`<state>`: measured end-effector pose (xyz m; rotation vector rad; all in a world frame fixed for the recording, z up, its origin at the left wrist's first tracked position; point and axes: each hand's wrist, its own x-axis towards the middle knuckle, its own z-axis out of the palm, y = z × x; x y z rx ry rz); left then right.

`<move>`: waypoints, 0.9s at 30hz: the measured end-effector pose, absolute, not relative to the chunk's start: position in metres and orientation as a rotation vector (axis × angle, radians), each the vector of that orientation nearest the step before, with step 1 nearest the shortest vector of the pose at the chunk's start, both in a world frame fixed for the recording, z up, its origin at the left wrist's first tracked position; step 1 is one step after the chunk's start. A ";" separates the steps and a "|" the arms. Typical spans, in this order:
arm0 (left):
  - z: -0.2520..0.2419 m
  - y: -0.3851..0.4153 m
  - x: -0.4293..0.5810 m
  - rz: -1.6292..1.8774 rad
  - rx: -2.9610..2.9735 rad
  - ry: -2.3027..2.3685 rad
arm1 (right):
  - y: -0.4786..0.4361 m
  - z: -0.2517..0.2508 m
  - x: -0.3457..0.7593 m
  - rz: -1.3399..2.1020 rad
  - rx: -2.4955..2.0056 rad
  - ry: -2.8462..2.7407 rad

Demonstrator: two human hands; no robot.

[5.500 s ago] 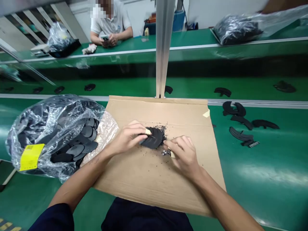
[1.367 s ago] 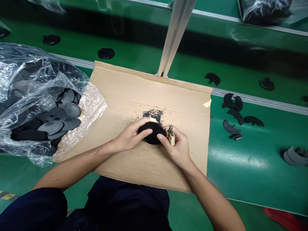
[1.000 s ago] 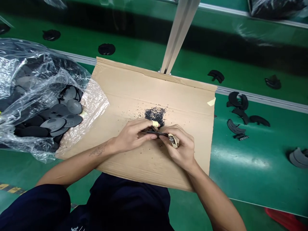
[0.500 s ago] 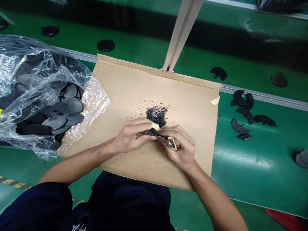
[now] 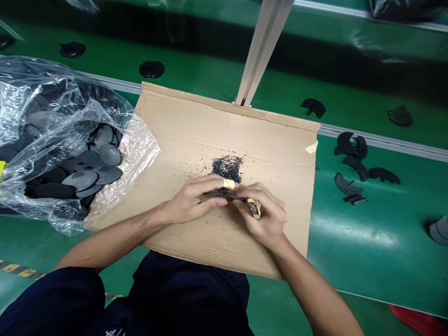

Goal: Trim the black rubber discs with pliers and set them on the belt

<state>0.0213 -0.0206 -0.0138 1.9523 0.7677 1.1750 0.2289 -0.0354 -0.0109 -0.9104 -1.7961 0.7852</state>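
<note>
Over a sheet of cardboard (image 5: 196,121), my left hand (image 5: 191,199) pinches a thin black plastic part (image 5: 229,195), seen nearly edge-on. Pale yellow tape (image 5: 228,184) wraps one of its fingertips. My right hand (image 5: 264,212) is closed around a small tool (image 5: 254,208) that looks metallic and has yellowish tape about it; its kind cannot be made out. That hand's fingers meet the right end of the black part, and they hide the tool's working end. Just beyond the hands lies a pile of tiny black shavings (image 5: 227,167).
At left, a clear plastic bag (image 5: 70,107) spills black oval discs (image 5: 80,179). Several curved black pieces (image 5: 350,184) lie on the green table (image 5: 353,233) at right. A metal post (image 5: 261,56) rises behind the cardboard, and a grey cylindrical object (image 5: 440,230) stands at the right edge.
Both hands stay nearly in place on the black part. The tool in my right hand has tilted slightly and shifted a little to the right. The view has moved slightly.
</note>
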 end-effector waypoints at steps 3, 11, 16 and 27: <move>-0.014 -0.022 0.020 1.170 1.869 0.850 | -0.030 -0.007 0.233 0.847 -0.998 -1.791; -0.015 -0.014 0.014 1.266 1.995 0.850 | -0.021 -0.011 0.244 0.498 -1.118 -2.138; -0.016 -0.015 0.015 1.239 2.033 0.801 | -0.025 -0.016 0.242 0.419 -1.137 -2.236; -0.015 -0.014 0.014 1.222 2.034 0.728 | -0.028 -0.011 0.245 0.274 -1.127 -2.330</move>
